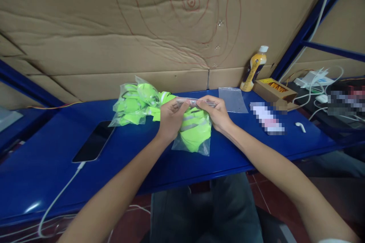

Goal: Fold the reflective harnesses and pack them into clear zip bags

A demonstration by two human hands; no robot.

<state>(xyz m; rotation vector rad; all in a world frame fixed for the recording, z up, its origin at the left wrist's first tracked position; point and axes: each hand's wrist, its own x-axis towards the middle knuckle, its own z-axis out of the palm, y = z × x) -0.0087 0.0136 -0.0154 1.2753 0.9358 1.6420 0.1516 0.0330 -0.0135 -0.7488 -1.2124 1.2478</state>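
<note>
A clear plastic bag (pixel 195 131) with folded neon-yellow fabric and grey reflective strips inside hangs between my hands, over the blue table. My left hand (pixel 172 115) pinches the left part of its top edge. On the right part of that edge, my right hand (pixel 216 112) is closed, both thumbs close together near the middle. Just behind and left of my left hand lie more clear bags of neon-yellow fabric (pixel 132 102), piled together. An empty clear plastic bag (pixel 233 100) lies flat beyond my right hand.
On the blue table (pixel 128 159), a phone (pixel 94 141) with a white charging cable (pixel 61 195) lies left. A yellow drink bottle (pixel 253 69), an open cardboard box (pixel 275 90) and a white earbud (pixel 300 127) are at right. Cardboard (pixel 85 45) walls the back.
</note>
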